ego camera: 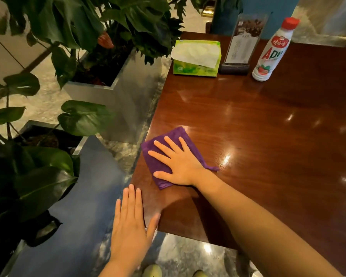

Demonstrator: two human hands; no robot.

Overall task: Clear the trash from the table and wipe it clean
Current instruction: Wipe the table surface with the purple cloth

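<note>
Purple cloth (169, 156): 1 item, folded to a rough square, lying flat on the bench (268, 136) close to the bench's left edge, at about 7 o'clock from the centre of the bench top. Its left corner reaches the bench edge. A small tail of fabric projects from under the wrist at the cloth's 4 o'clock side.

Right hand (178, 164): palm down, fingers spread, pressed flat on top of the cloth. The palm covers the cloth's near-right portion; uncovered cloth shows at 12 o'clock, 9 o'clock and 6 o'clock of the hand. The forearm crosses the bench from the 5 o'clock direction.

Left hand (131, 222): palm down, fingers extended and held together, thumb out to the right. It holds nothing. It sits at the bench's near-left corner, at 7 o'clock from the cloth and apart from it. Whether the palm touches the bench cannot be determined.

Other items on the bench, all grouped at the far end, at 12 to 1 o'clock from the cloth and well apart from it:
- 1 green tissue pack (196, 57), 1 white sheet drawn across its top.
- 1 clear menu stand (241, 47) on a dark base, just right of the tissue pack.
- 1 white bottle (271, 52) with a red cap, upright, just right of the stand.

Left of the bench: 2 metal planters (116, 90) with large-leaved plants.
</note>
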